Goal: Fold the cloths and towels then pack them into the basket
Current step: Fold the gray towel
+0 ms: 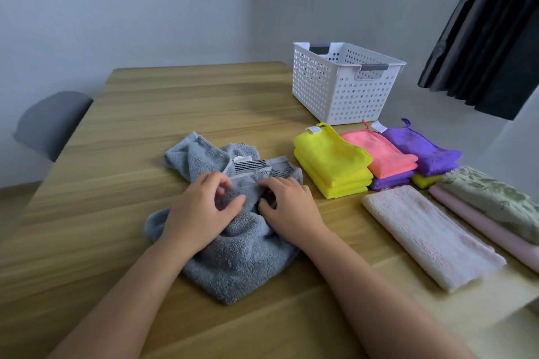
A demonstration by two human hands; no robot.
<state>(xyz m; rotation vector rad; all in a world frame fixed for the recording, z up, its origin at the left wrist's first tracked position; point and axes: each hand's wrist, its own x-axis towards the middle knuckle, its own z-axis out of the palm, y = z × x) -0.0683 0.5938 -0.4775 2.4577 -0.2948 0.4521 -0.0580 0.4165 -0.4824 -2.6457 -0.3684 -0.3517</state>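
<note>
A crumpled grey towel (236,259) lies on the wooden table (180,102) in front of me. My left hand (198,210) and my right hand (287,210) sit side by side on its middle, fingers curled into the bunched fabric. To the right lie folded cloths: a yellow stack (332,163), a pink-orange cloth (385,154) and purple cloths (423,148). Nearer the right edge lie a folded cream towel (428,236) and a green patterned towel (493,198) on a pink one (495,236). A white perforated basket (341,87) stands at the back right.
A grey chair back (49,122) shows past the table's left edge. A dark curtain (490,32) hangs at the upper right. Bare tabletop stretches behind the grey towel and to its left.
</note>
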